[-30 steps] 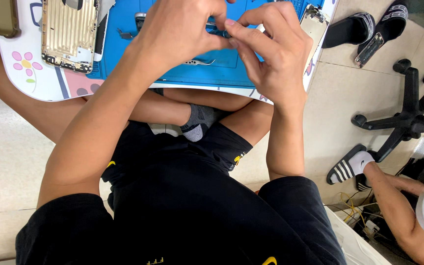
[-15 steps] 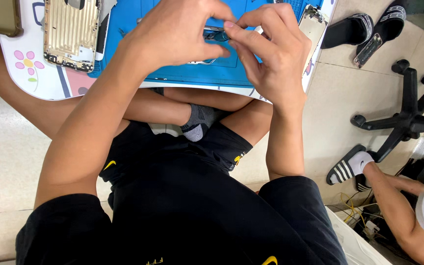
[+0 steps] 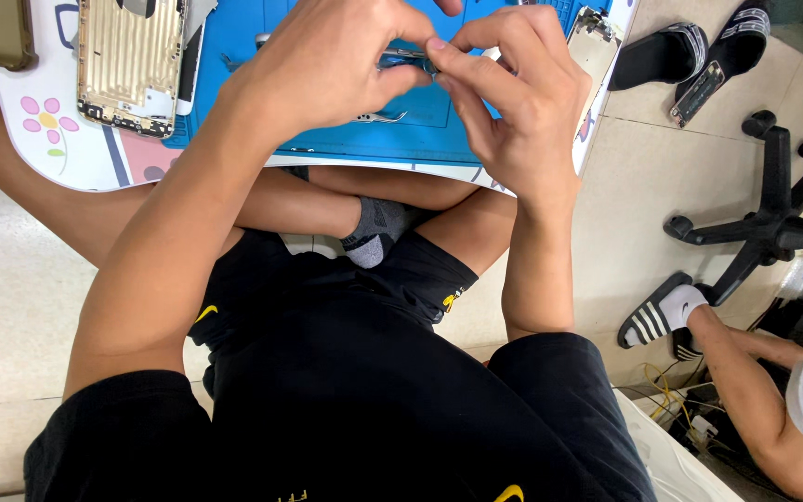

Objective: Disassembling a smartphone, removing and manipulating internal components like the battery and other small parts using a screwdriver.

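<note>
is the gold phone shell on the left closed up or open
Open. The gold phone housing lies on the white table with its bare inner frame facing up, with no screen over it.

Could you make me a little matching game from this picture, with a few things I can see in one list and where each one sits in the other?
Things:
1. gold phone housing
2. small dark part
3. black slides
4. chair base

Places:
A. pinched between the left hand and right hand
B. on the floor at the right edge, beside another person's foot
C. on the table, left of the blue mat
D. on the floor beyond the table's right end

Pairs: 1-C, 2-A, 3-D, 4-B
</note>
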